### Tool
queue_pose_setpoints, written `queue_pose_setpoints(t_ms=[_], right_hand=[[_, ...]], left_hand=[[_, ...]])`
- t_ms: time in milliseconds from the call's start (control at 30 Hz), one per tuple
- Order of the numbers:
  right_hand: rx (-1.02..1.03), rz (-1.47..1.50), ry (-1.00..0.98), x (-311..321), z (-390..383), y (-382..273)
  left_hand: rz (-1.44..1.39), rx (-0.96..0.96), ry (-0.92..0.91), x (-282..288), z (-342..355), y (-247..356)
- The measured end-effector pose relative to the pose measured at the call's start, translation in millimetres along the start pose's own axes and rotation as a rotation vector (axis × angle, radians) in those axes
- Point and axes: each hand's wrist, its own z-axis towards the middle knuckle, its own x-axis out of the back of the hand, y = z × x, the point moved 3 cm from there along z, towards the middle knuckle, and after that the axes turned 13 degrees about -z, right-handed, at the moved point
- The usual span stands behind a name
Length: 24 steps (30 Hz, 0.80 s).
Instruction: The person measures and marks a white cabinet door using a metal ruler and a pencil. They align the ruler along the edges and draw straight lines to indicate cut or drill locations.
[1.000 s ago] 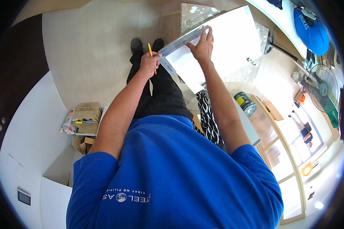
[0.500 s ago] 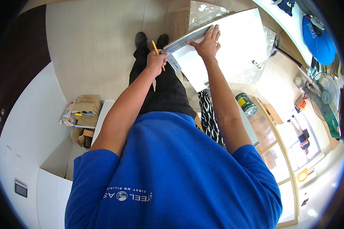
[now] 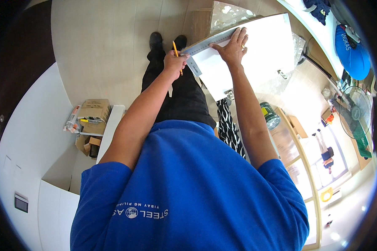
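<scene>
A white panel (image 3: 264,50) lies tilted ahead of me, with metal hinges (image 3: 230,94) fitted on it. Along its far left edge rests a metal try square (image 3: 209,43), its blade marked with graduations and its stock angled toward me. My right hand (image 3: 232,49) lies flat over the blade and panel, thumb spread from the fingers. At the corner of the square, my left hand (image 3: 174,63) is closed around a yellow pencil (image 3: 175,50), which stands nearly upright in the picture. Whether the left fingers also grip the square is hard to see.
Beneath the panel is a stained board (image 3: 228,16). A dark-lidded tub (image 3: 270,116) and black-and-white patterned cloth (image 3: 228,129) sit near my right forearm. Cardboard boxes (image 3: 94,111) are at left. A fan (image 3: 356,112) stands at right, and another person (image 3: 326,154) is farther off.
The view has shifted slightly, so panel and hands appear a little farther right. The pencil's tilt has changed slightly in my left hand. My right hand stays on the square.
</scene>
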Motion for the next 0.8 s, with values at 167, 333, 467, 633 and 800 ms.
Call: queue_pose_setpoints(t_ms=[167, 333, 467, 633, 800], right_hand=[[0.011, -0.009, -0.029, -1, -7, 0], [0.009, -0.009, -0.071, -5, -17, -12], [0.001, 0.016, -0.053, -8, -17, -12], [0.005, 0.022, -0.038, -4, -13, -9], [0.01, 0.041, -0.026, -3, -12, -7]], left_hand=[[0.03, 0.027, -0.12, 12, 2, 2], [0.034, 0.056, -0.117, 25, 1, -4], [-0.025, 0.092, -0.126, 23, 6, -6], [-0.033, 0.105, -0.116, 13, 3, -4], [-0.014, 0.097, -0.112, 12, 4, -4]])
